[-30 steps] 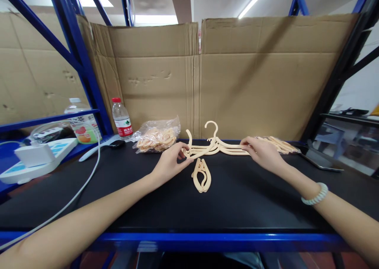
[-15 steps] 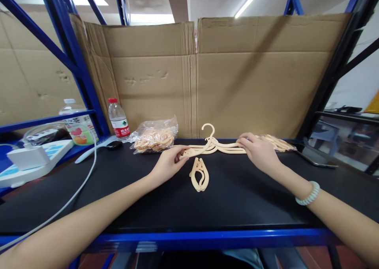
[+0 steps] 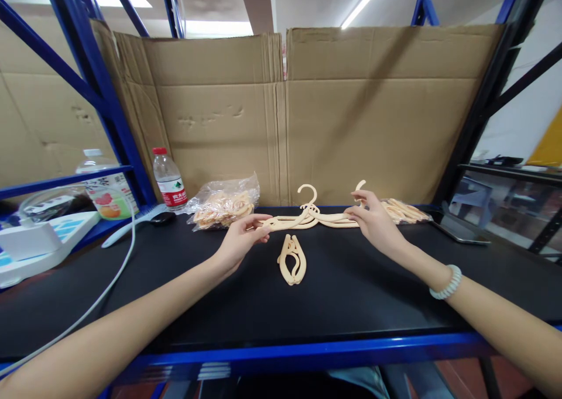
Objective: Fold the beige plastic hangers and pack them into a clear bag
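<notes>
A cream plastic folding hanger [image 3: 298,221] lies spread out on the black table, its hook [image 3: 314,192] pointing away from me; other hanger arms seem to overlap it. My left hand [image 3: 241,241] pinches the left end between thumb and fingers. At the right end is my right hand [image 3: 378,222], with fingers closed around the hanger arm and partly hiding it. A curved cream piece like a hook [image 3: 360,185] sticks up just above my right fingers; what it joins is hidden. Nearer to me, a folded hanger [image 3: 292,261] lies flat between my forearms.
Clear bags of folded hangers lie at the back left [image 3: 225,206] and behind my right hand [image 3: 406,210]. A red-capped water bottle [image 3: 171,179], a white power strip [image 3: 65,241] and its cable [image 3: 118,273] are leftward. A flat dark device [image 3: 461,230] lies right. Cardboard [image 3: 211,118] stands behind.
A curved hook-like piece now shows above my right hand. My left hand has shifted slightly left along with the hanger's end. The whole view has turned a little.
</notes>
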Demonstrator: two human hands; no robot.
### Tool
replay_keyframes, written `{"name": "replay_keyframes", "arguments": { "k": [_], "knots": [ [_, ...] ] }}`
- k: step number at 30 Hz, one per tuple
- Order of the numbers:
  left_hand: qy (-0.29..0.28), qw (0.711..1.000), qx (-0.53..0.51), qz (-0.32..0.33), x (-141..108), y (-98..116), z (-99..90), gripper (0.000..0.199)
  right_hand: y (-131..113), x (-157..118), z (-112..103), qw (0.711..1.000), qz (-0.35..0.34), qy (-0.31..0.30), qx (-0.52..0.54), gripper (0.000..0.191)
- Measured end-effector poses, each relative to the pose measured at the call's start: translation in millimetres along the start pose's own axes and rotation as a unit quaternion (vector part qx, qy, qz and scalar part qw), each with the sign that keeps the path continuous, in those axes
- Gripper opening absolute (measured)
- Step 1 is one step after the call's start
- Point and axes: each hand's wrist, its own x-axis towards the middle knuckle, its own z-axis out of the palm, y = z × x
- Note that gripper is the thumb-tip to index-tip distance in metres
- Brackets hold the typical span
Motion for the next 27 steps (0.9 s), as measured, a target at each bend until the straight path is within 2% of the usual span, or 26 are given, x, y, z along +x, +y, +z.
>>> {"name": "replay_keyframes", "arguments": {
  "k": [4,8,15,21,27],
  "knots": [
    [0.016,0.997,-0.065,-0.035,0.1,0.3,0.2,0.038,-2.1,1.1,-1.4,0.999,-0.002,0.017,0.034,0.024],
    [0.014,0.994,-0.097,-0.040,-0.3,0.6,0.4,0.036,-0.9,1.9,-3.3,0.998,0.000,0.046,0.042,0.023],
    [0.007,0.991,-0.122,-0.046,0.6,-1.2,-1.7,0.032,-4.5,2.8,-5.5,0.997,-0.008,0.056,0.061,0.021],
    [0.005,0.989,-0.137,-0.051,2.0,-1.2,-2.7,0.027,-15.8,4.9,-11.8,0.998,-0.022,-0.005,0.052,0.025],
    [0.020,0.988,-0.140,-0.064,-0.2,1.0,-0.4,0.022,-14.1,4.4,-11.5,0.996,-0.035,-0.047,0.062,0.027]
  ]
}}
